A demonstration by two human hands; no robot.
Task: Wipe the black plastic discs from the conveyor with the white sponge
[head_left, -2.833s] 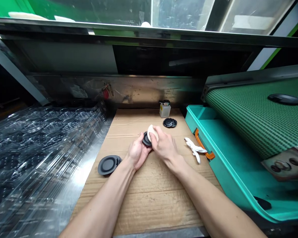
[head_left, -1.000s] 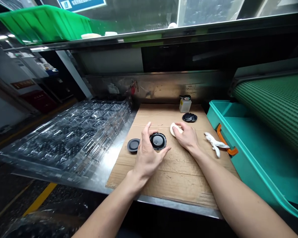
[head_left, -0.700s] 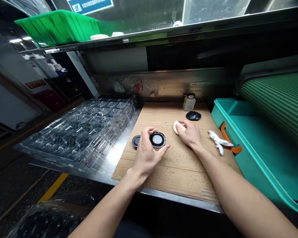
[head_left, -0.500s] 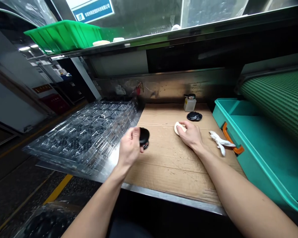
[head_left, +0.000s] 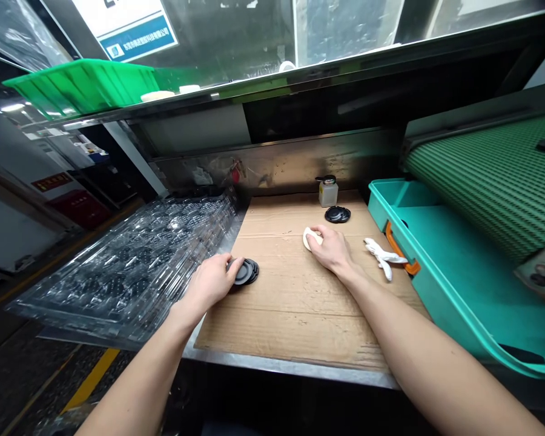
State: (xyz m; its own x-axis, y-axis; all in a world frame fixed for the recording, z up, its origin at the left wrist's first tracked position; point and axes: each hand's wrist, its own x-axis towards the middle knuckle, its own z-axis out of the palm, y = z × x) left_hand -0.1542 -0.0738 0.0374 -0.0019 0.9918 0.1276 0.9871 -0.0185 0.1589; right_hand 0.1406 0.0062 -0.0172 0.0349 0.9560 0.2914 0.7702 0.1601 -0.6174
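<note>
My left hand [head_left: 211, 281] grips the edge of a small stack of black round discs [head_left: 246, 272] lying near the left side of the cardboard sheet [head_left: 295, 327]. My right hand [head_left: 329, 249] presses on a white pad [head_left: 309, 238], which is partly hidden under its fingers. Beyond that hand, a second stack of black discs [head_left: 337, 214] lies near a small white bottle [head_left: 327, 194] with a dark pump top.
A white glove [head_left: 381, 257] lies at the cardboard's right edge, beside a teal tray [head_left: 418, 242] with an orange handle. Above the tray runs a green textured conveyor belt [head_left: 490, 175]. Stacked transparent plastic trays [head_left: 118, 272] lie to the left on the steel bench.
My left hand has moved down and left with the black disc and brought it onto the stack. My right hand stays on the white pad. The view has shifted slightly.
</note>
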